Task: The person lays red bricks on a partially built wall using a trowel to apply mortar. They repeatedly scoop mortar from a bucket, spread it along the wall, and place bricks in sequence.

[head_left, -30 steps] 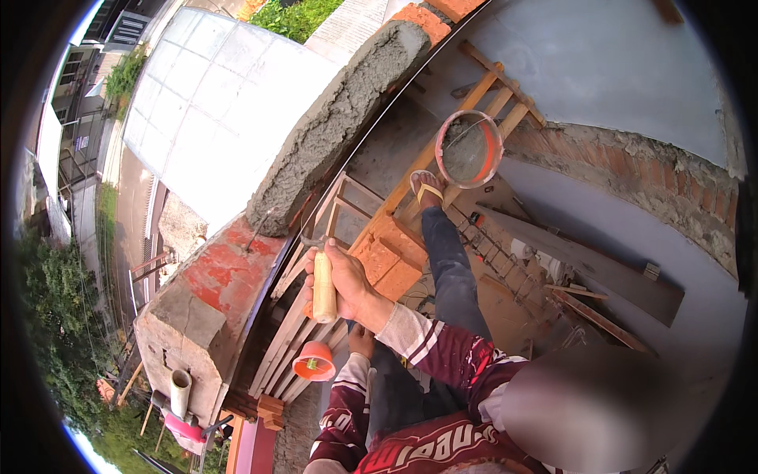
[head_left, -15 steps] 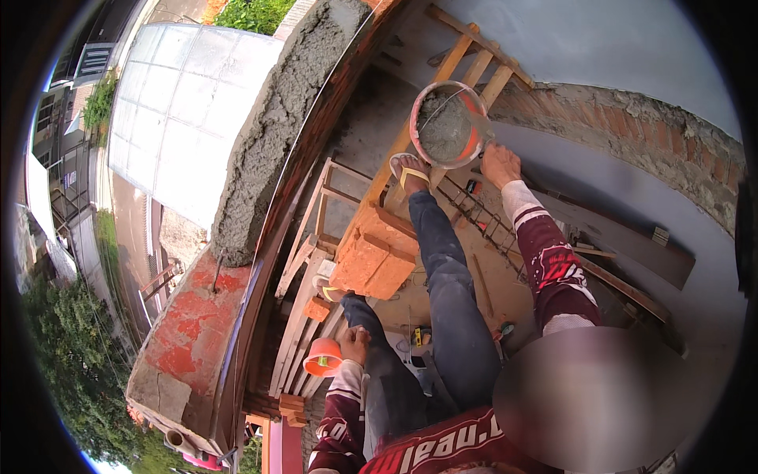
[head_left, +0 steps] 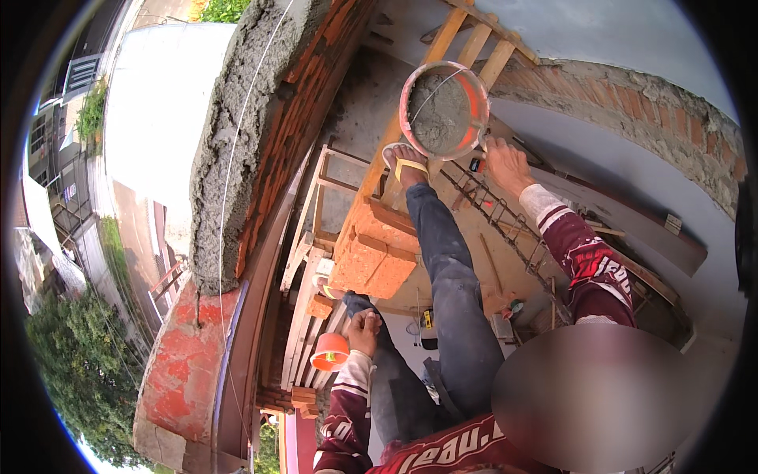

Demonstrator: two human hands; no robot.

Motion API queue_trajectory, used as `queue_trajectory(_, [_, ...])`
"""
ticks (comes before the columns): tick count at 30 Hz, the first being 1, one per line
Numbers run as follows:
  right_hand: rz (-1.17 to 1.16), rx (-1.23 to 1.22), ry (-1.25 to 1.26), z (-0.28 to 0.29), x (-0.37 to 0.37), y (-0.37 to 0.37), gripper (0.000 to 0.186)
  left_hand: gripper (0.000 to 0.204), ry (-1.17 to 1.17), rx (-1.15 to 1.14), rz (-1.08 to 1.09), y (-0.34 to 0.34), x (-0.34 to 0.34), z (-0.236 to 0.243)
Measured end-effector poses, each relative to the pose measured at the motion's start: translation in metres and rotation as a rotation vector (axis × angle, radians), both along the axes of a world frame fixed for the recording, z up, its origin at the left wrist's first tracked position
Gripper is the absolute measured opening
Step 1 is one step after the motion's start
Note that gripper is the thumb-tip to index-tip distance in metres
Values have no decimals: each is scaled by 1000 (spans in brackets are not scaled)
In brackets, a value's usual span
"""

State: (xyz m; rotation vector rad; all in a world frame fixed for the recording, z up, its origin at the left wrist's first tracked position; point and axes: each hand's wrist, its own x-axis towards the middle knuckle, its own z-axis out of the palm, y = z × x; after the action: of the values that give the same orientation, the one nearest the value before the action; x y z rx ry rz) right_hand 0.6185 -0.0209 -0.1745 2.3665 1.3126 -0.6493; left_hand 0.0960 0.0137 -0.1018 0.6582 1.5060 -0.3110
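Note:
My right hand [head_left: 508, 166] is closed beside the rim of a round reddish bucket [head_left: 442, 118] of wet grey mortar. It grips a trowel [head_left: 482, 141], mostly hidden at the bucket's edge. The bucket sits on wooden planks, its wire handle lying across the mortar. Over my left knee, my left hand [head_left: 364, 332] has its fingers curled together; what they hold, if anything, is hidden. Next to it is a small orange cup [head_left: 330, 351]; I cannot tell whether the hand touches it. To the left, a brick wall [head_left: 272, 170] carries a thick mortar bed [head_left: 223, 158], with a string line above it.
Stacked orange bricks [head_left: 375, 253] stand on the planks between my sandalled feet. A wooden frame [head_left: 320, 197] is beside the wall. Far below lie a floor and a steel rebar cage [head_left: 505, 217]. A red-stained concrete ledge [head_left: 185, 347] continues the wall towards me; the street lies beyond.
The view has shifted, so the wall's brick side shows more. My right hand has drawn slightly down beside the bucket, and the trowel blade is less visible. My left hand has risen slightly.

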Motion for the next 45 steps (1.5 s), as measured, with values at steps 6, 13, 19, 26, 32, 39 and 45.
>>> queue_trajectory(6, [-538, 45, 242, -60, -28, 45, 34, 21, 15, 1, -59, -4, -3, -6])
queue_trajectory(13, [-1167, 73, 874, -83, -36, 20, 38, 20, -7, 31, -13, 3, -18, -7])
queue_trajectory(19, [-469, 411, 249, -68, -66, -21, 39, 20, 2, 65, -37, 19, -21, -6])
queue_trajectory(26, [-475, 111, 54, -20, -36, 11, 45, 20, 16, 59, -60, 17, -15, 1])
queue_trajectory(32, [-699, 58, 290, -85, -50, 53, 38, 20, 33, 66, -52, 7, -20, 1])
queue_trajectory(39, [-1220, 267, 827, -92, -55, 42, 31, 20, 35, 80, -113, 4, -16, 1])
queue_trajectory(45, [-1380, 453, 1004, -69, -67, 32, 30, 22, 1, 98, -99, 10, -8, 4])
